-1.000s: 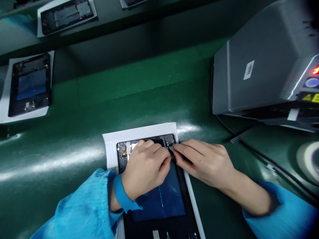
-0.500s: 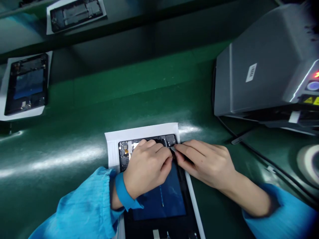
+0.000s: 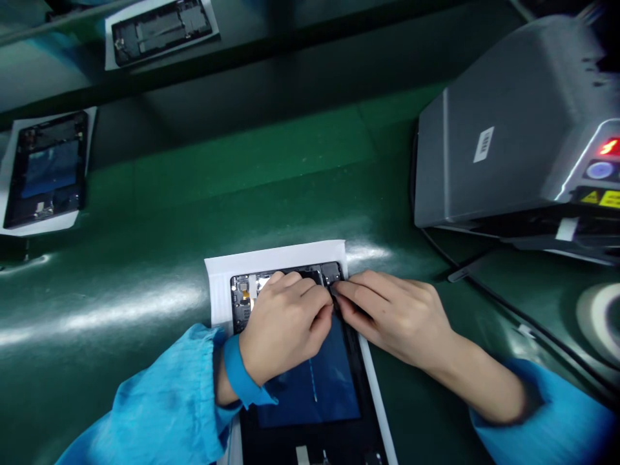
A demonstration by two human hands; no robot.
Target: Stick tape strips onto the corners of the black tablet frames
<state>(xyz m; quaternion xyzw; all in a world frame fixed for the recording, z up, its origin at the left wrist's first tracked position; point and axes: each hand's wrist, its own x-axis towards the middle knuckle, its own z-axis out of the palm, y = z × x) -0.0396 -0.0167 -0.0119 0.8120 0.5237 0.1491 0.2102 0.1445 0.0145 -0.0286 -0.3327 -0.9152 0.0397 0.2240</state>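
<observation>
An opened tablet (image 3: 310, 387), black with a blue-tinted panel and bare circuitry along its top, lies on a white foam sheet (image 3: 276, 253). Over its upper part rests my left hand (image 3: 285, 320), fingers curled closed, with a blue band (image 3: 239, 374) round the wrist. Its fingertips point down at the tablet, and whatever they hold is hidden. My right hand (image 3: 394, 316) pinches at the tablet's upper right edge, thumb and forefinger together close to the left fingertips. Anything in that pinch is too small to make out.
A grey machine (image 3: 489, 155) with a red-lit display stands at right, and a black cable (image 3: 513, 300) runs below it. A roll of white tape (image 3: 600, 316) sits at the right edge. Other opened tablets lie on white sheets at left (image 3: 51, 171) and on the far ledge (image 3: 162, 29).
Both hands stay at the same spot on the tablet. A small pale bit seen earlier at the right fingertips is now hardly visible. The view has shifted slightly.
</observation>
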